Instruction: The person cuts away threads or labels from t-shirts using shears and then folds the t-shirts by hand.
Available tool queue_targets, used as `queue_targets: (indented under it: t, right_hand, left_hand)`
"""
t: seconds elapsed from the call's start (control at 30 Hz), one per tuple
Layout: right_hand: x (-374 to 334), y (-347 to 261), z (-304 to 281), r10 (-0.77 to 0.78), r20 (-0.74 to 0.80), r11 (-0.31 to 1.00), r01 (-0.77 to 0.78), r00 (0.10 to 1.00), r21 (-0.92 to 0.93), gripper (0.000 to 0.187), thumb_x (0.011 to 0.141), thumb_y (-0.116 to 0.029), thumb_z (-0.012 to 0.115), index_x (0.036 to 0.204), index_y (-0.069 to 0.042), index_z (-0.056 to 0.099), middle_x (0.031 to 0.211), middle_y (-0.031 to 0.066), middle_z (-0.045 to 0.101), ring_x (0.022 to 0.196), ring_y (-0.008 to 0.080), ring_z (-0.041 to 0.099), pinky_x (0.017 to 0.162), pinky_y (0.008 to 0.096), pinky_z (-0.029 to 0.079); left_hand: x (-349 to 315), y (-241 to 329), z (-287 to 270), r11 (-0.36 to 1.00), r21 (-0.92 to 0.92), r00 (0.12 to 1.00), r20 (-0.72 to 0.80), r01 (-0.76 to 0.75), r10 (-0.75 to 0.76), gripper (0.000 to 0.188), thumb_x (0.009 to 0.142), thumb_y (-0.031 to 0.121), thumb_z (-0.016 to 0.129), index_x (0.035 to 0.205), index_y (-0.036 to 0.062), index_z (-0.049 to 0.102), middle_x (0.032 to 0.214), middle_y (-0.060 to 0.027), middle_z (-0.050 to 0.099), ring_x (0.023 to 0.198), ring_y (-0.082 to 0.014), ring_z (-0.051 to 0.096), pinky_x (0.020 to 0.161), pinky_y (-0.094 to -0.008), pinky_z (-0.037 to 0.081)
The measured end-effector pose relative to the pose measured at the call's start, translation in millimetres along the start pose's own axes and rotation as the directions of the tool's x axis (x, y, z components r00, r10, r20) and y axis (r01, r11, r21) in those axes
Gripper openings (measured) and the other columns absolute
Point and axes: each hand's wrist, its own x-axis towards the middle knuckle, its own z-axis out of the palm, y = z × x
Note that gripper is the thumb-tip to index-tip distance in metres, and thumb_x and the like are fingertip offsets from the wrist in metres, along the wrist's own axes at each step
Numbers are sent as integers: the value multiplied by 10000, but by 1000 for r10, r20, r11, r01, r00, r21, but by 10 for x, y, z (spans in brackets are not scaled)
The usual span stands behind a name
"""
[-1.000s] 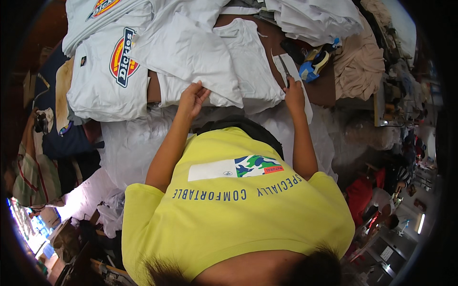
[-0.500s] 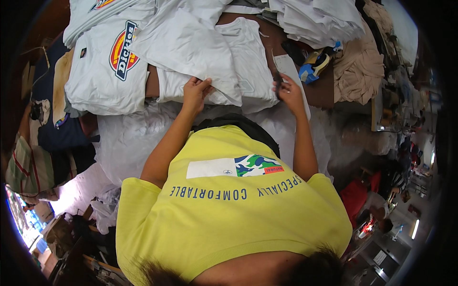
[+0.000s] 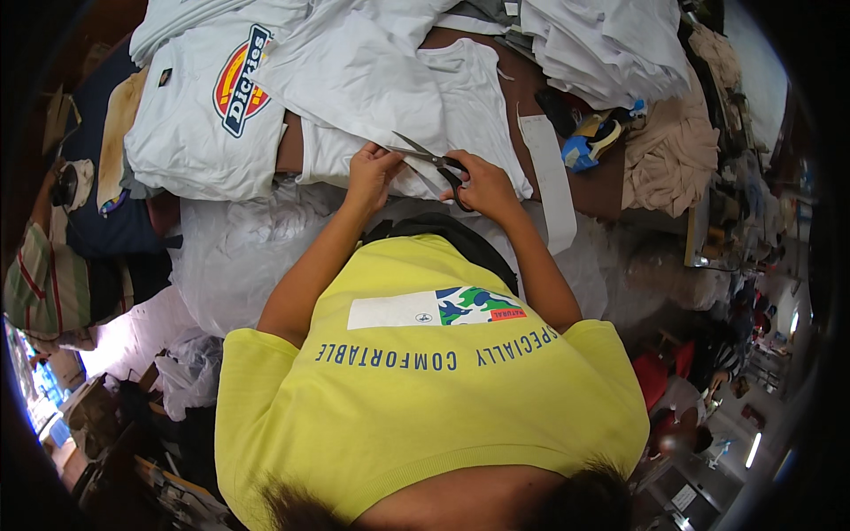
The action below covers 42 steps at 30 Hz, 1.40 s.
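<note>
My right hand [image 3: 482, 184] grips a pair of scissors [image 3: 434, 161] with black handles, fingers in the loops. The metal blades are spread apart and point left, close to my left hand [image 3: 372, 174]. My left hand is closed in a pinch at the edge of a white garment [image 3: 372, 84], whose loose cloth spreads away from me. Beneath it lies another white garment [image 3: 474, 97], flat at the table's near edge. Any thread between my left fingertips is too small to make out.
White T-shirts with a printed emblem [image 3: 199, 115] lie stacked at left. White cloth [image 3: 611, 44] is heaped at far right, beside tape rolls [image 3: 593, 142], a paper strip [image 3: 549, 177] and beige fabric [image 3: 673, 150]. Clear plastic [image 3: 239, 257] hangs below the brown table.
My right hand has brought the scissors leftward from the right side of the garment to my left hand, and the blades now show spread. My left hand keeps its pinch on the cloth.
</note>
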Motion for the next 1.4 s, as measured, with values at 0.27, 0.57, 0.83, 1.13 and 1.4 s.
queue_targets:
  t: [0.27, 0.57, 0.83, 1.13, 1.4]
  right_hand:
    - [68, -83, -23, 88, 96, 996, -86, 992, -20, 661, 546, -296, 815, 1124, -116, 550, 773, 104, 599, 637, 221, 562, 605, 323, 448]
    - [-46, -39, 19, 103, 54, 994, -104, 993, 18, 543, 626, -177, 748, 1125, -114, 544, 794, 121, 619, 686, 267, 604, 611, 341, 454]
    - [144, -169, 50, 20, 2, 999, -20, 1000, -45, 665, 549, -349, 804, 1118, -120, 548, 760, 97, 586, 652, 252, 575, 595, 338, 445]
    - [78, 110, 182, 56, 9, 995, -57, 998, 77, 608, 570, -294, 803, 1087, -98, 551, 671, 125, 587, 606, 280, 582, 583, 363, 451]
    - [232, -192, 71, 58, 15, 998, -58, 998, -24, 692, 527, -355, 815, 1116, -117, 542, 770, 96, 568, 685, 255, 573, 597, 351, 446]
  left_hand:
    - [-9, 11, -45, 1000, 26, 1000, 7, 14, -14, 273, 783, -37, 585, 1046, 5, 523, 926, -41, 615, 818, -120, 600, 736, -242, 518]
    - [62, 93, -66, 1000, -22, 1000, -3, 2, -2, 274, 791, -26, 588, 1054, 4, 517, 950, -49, 609, 844, -124, 597, 747, -245, 513]
    - [109, 54, -138, 1000, -12, 1000, 19, -4, 4, 283, 777, -53, 569, 1048, 6, 513, 943, -50, 607, 851, -131, 596, 752, -250, 513]
    - [144, 149, -124, 995, -91, 999, 0, 42, -42, 285, 794, -28, 584, 1068, 6, 512, 968, -51, 606, 853, -128, 595, 755, -249, 509]
    - [179, 159, -154, 999, -53, 1000, 7, 0, 0, 317, 779, -67, 551, 1085, 6, 509, 973, -54, 611, 857, -129, 597, 766, -252, 513]
